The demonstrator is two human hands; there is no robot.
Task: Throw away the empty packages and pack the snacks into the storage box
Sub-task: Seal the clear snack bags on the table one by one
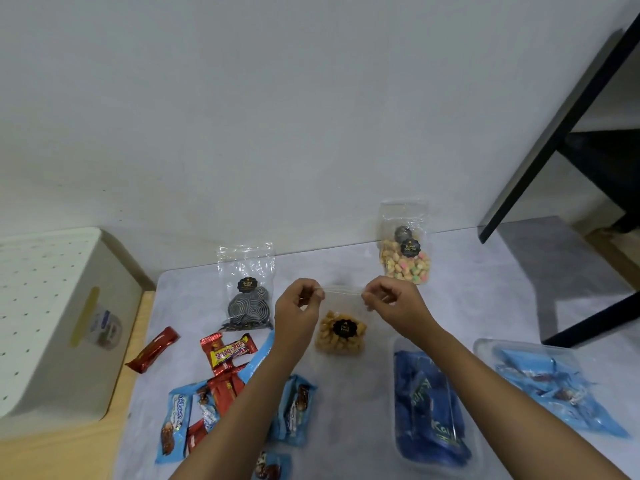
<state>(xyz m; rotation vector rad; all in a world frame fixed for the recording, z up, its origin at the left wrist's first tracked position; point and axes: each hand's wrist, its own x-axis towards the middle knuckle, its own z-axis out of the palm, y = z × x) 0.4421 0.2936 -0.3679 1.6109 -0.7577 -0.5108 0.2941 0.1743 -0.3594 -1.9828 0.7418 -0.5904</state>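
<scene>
My left hand [299, 306] and my right hand [393, 304] each pinch one top corner of a clear zip bag of yellow snacks [341, 332], holding it upright above the table. Behind it a clear bag of black-and-white spiral cookies [247, 292] leans on the wall. A bag of pastel biscuits [405, 252] stands at the back right. Red and yellow bars [230, 351] and light blue wafer packs [176, 420] lie at the front left. A clear tray of dark blue packets [429, 403] sits on the right.
A beige perforated storage box [52, 323] stands at the left on the wooden table edge. A second clear tray with light blue wrappers [550, 379] lies far right. A black shelf frame [554, 140] rises at the right. A lone red bar [154, 349] lies near the box.
</scene>
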